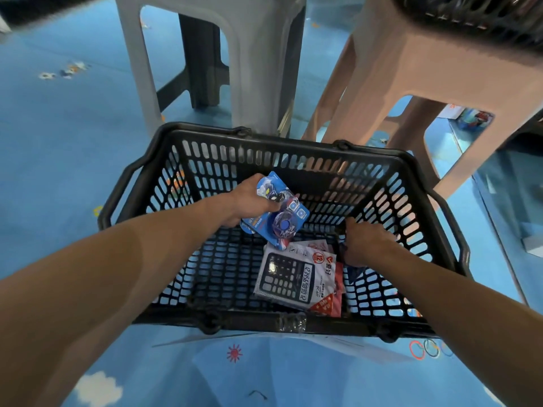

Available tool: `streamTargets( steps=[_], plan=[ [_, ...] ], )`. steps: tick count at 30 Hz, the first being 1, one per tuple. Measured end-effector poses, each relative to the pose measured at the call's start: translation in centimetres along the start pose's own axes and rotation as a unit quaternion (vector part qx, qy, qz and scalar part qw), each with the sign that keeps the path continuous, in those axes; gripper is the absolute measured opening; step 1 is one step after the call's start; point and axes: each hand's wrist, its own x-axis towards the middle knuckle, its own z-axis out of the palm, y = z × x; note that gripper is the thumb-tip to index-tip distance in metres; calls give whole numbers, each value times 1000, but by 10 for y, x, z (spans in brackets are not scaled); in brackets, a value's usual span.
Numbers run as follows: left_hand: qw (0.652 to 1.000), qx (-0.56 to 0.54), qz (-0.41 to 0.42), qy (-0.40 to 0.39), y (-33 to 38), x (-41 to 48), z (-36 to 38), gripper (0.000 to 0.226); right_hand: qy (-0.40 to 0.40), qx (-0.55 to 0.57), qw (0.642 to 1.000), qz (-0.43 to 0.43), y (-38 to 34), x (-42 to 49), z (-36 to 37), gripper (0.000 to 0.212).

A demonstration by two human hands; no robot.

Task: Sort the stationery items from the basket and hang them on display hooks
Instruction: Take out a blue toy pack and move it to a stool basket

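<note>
A black plastic shopping basket (164,177) stands on the blue floor below me. Inside it, my left hand (249,204) grips a blue blister card with round tape rolls (279,215), lifted above the basket floor. My right hand (367,245) reaches down at the right side of the basket, its fingers curled round a dark item (342,251) that is mostly hidden under the hand. A packaged calculator (291,279) lies flat on the basket floor, on top of red-and-white packs (329,304).
A grey plastic stool (258,69) and a pink one (411,69) stand just beyond the basket. Another black basket (484,19) sits on the pink stool. A colourful pack (476,118) lies on the floor at the right.
</note>
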Motion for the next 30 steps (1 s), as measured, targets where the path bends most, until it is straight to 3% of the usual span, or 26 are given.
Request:
streamTargets(
  steps=[4, 8, 11, 15, 18, 27, 30],
  plan=[
    [1000, 5, 4, -7, 2, -1, -3, 43, 83, 28, 996, -20, -3, -2, -5, 79],
    [1000, 2, 1, -1, 6, -2, -6, 40, 154, 174, 971, -54, 5, 3, -37, 42],
    [1000, 7, -1, 14, 7, -5, -12, 40, 159, 319, 923, -141, 12, 0, -59, 31],
    [1000, 26, -3, 17, 8, -12, -23, 43, 92, 465, 856, -208, 17, -13, -68, 21],
    [999, 39, -9, 5, 9, -18, -32, 43, 35, 456, 861, -222, 19, -18, -68, 18],
    [997, 69, -14, -11, 15, -34, -47, 39, 5, 436, 863, -254, 15, -21, -73, 10],
    [997, 56, -15, -41, 21, -39, -47, 42, -78, 496, 824, -264, 3, -26, -68, 19]
  ],
)
